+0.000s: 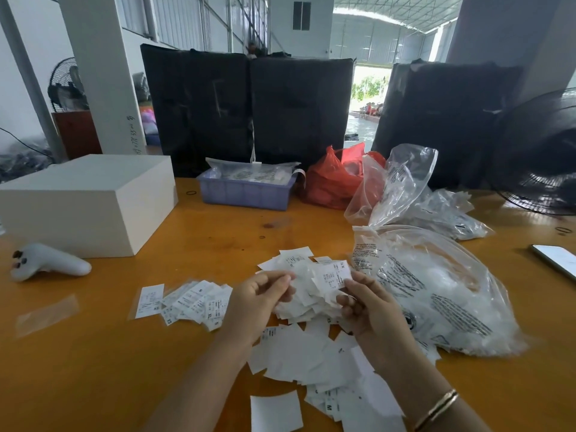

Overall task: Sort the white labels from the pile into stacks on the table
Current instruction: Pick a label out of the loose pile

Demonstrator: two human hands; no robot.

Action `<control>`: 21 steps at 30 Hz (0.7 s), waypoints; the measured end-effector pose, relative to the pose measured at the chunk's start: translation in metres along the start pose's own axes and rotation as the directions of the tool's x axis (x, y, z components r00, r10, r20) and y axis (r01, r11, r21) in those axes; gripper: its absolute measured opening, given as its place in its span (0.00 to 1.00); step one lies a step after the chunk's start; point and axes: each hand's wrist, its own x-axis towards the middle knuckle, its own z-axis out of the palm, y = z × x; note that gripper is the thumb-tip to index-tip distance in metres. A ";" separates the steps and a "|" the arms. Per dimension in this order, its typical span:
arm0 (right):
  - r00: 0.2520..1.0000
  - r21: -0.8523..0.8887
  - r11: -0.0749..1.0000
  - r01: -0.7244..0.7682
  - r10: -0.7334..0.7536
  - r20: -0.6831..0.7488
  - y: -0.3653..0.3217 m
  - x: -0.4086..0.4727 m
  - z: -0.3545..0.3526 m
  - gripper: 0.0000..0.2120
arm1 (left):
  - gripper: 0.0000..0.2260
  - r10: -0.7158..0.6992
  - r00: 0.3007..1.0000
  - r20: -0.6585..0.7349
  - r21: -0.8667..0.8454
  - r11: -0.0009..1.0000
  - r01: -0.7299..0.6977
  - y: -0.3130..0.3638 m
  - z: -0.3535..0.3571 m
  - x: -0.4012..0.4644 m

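Head view: orange table (93,353) inside airy warehouse.

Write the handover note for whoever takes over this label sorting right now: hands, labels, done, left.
Right hand: pinches one printed white label, held up above the pile.
Left hand: fingers curled at a thin piece from the pile; what it holds is too blurred to tell.
Loose pile: spread on the table under and in front of both hands, most labels blank side up.
Done: a fanned row of sorted labels lies left of the hands, size marks S and XL showing.
Left: most of the pile is unsorted; place the held label first.
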 end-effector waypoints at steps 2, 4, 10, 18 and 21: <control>1.000 -0.022 0.999 0.027 -0.027 -0.001 0.002 0.001 -0.002 0.11 | 0.05 -0.006 0.999 0.033 0.002 1.000 0.006 0.001 0.002 -0.001; 0.997 -0.080 0.994 0.074 -0.075 -0.004 0.003 -0.001 -0.002 0.15 | 0.04 -0.010 0.999 0.040 0.020 1.000 0.009 0.002 0.003 -0.001; 0.988 -0.273 0.952 0.137 -0.153 -0.037 0.005 -0.003 -0.003 0.13 | 0.05 -0.023 0.999 0.047 -0.015 1.000 0.024 0.003 0.003 -0.002; 0.913 -0.781 0.474 0.407 -0.223 0.341 0.018 -0.016 0.016 0.21 | 0.05 -0.060 0.998 -0.011 -0.361 0.931 0.052 0.011 0.003 -0.005; 0.927 -0.712 0.593 0.376 -0.248 0.283 0.019 -0.015 0.020 0.06 | 0.09 -0.055 0.998 0.029 -0.363 0.930 0.062 0.010 0.004 -0.004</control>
